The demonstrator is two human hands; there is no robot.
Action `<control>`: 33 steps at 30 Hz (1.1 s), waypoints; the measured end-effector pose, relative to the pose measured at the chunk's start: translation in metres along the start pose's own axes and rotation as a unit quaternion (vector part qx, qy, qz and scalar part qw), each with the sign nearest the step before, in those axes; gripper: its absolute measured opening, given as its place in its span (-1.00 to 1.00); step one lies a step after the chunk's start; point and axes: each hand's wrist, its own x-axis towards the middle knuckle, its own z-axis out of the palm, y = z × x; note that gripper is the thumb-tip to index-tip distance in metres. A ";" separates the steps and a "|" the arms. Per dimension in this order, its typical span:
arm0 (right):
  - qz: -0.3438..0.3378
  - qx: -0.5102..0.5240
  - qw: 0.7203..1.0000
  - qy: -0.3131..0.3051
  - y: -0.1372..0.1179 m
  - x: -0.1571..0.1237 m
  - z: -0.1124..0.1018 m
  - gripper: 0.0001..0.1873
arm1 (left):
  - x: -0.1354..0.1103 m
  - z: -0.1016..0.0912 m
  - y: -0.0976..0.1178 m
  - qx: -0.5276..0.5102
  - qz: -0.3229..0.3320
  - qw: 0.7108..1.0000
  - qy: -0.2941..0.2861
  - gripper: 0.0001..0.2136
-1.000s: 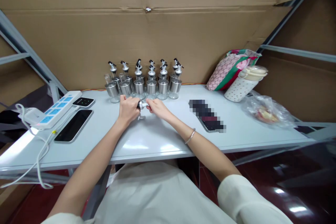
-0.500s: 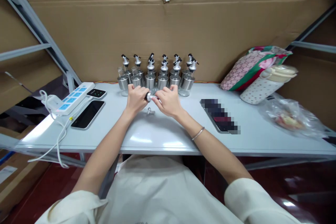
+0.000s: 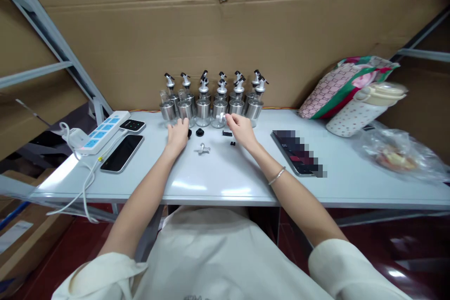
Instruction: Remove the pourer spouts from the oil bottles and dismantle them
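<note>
My left hand (image 3: 177, 136) is low over the table with its fingers curled down. A black stopper (image 3: 190, 134) shows at its thumb side, partly hidden by the hand. My right hand (image 3: 242, 130), raised a little, pinches a small silvery pourer top (image 3: 221, 117) in front of the bottles. Between the hands lie another black stopper (image 3: 199, 132) and a shiny pourer piece (image 3: 201, 149). Near the right hand are a black lever (image 3: 227, 134) and tiny black pieces (image 3: 232, 143). Behind stand several glass-and-steel bottles (image 3: 203, 111), most with pourers; the two front-left ones have bare necks.
To the left are a power strip (image 3: 105, 132), a small black-faced device (image 3: 132, 125) and a phone (image 3: 122, 153) with white cables. Another phone (image 3: 295, 154), a spotted tumbler (image 3: 358, 111), a patterned bag (image 3: 326, 91) and a plastic bag (image 3: 397, 154) lie right. Cardboard (image 3: 140, 47) stands behind.
My hands have come apart: the right moved right with the silvery pourer top, and the left stayed at the left with the black stopper. Small black parts between them now show.
</note>
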 end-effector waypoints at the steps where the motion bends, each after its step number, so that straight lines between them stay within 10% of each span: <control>1: 0.002 0.001 1.000 0.000 -0.001 0.000 0.000 -0.71 | -0.001 0.000 0.002 0.002 0.004 1.000 -0.003 -0.68; 17: -0.028 -0.055 0.996 -0.064 -0.013 -0.006 -0.006 -0.71 | 0.003 -0.006 -0.015 -0.100 0.095 0.989 -0.060 -0.81; 33: -0.137 -0.072 0.965 -0.212 -0.015 -0.025 0.019 -0.69 | 0.005 0.008 -0.008 -0.173 0.058 0.983 0.006 -0.75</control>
